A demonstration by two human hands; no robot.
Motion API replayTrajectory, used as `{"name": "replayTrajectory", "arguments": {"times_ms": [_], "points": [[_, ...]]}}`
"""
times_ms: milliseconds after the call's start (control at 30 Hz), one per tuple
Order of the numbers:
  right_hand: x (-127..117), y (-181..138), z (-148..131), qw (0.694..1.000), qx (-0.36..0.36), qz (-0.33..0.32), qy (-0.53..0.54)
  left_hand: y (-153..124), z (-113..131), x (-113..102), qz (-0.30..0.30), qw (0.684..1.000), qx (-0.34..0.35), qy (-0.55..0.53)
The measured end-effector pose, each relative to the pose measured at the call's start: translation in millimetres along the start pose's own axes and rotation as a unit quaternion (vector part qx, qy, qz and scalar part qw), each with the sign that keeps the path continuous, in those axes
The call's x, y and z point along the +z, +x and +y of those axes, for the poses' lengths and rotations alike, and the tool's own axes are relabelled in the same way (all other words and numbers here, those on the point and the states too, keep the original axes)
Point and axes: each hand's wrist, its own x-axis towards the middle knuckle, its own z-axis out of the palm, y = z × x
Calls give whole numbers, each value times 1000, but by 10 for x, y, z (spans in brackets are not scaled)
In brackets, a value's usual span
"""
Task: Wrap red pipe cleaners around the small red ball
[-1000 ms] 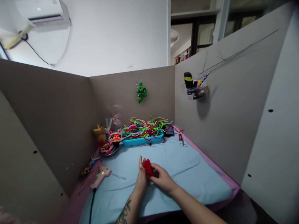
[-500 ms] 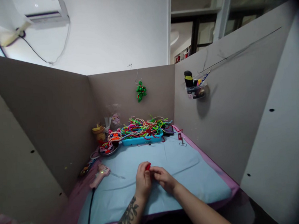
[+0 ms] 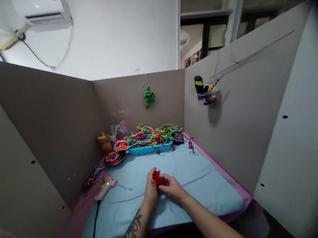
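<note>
My left hand (image 3: pixel 150 189) and my right hand (image 3: pixel 172 188) meet over the middle of the light blue cloth (image 3: pixel 207 188). Between their fingertips sits a small red fuzzy piece (image 3: pixel 157 178). Both hands pinch it, the left from the left side, the right from the right and below. What exactly the red piece is I cannot make out.
A blue tray (image 3: pixel 150 149) heaped with coloured pipe cleaners stands at the back. Left of it sit a dish of small craft figures (image 3: pixel 115 157) and a pink glue gun (image 3: pixel 104 183) with its black cord. Small scissors (image 3: pixel 193 151) lie back right. Grey partition walls (image 3: pixel 53 122) enclose the desk.
The red piece has been turned between my fingers and shows more than half a second ago. The hands stay in the same spot on the cloth.
</note>
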Motion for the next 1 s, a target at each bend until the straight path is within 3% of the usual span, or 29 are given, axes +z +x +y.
{"name": "replayTrajectory", "arguments": {"times_ms": [67,167,367,567,767,1000], "points": [[-33,21,12,998,-5,53,20,31,-32,-25,7,999,-31,-24],[-66,26,1,995,-4,72,64,66,21,-63,17,994,-89,-54],[-29,-17,-57,996,13,36,80,79,166,-97,-32,989,-117,-84],[19,-41,-126,992,39,-33,114,74,186,-83,-27,960,-220,-171],[25,-29,-101,993,33,-46,100,68,246,-24,-22,934,-250,-255],[-3,-23,-48,998,17,-9,58,54,247,17,-45,940,-263,-211]]}}
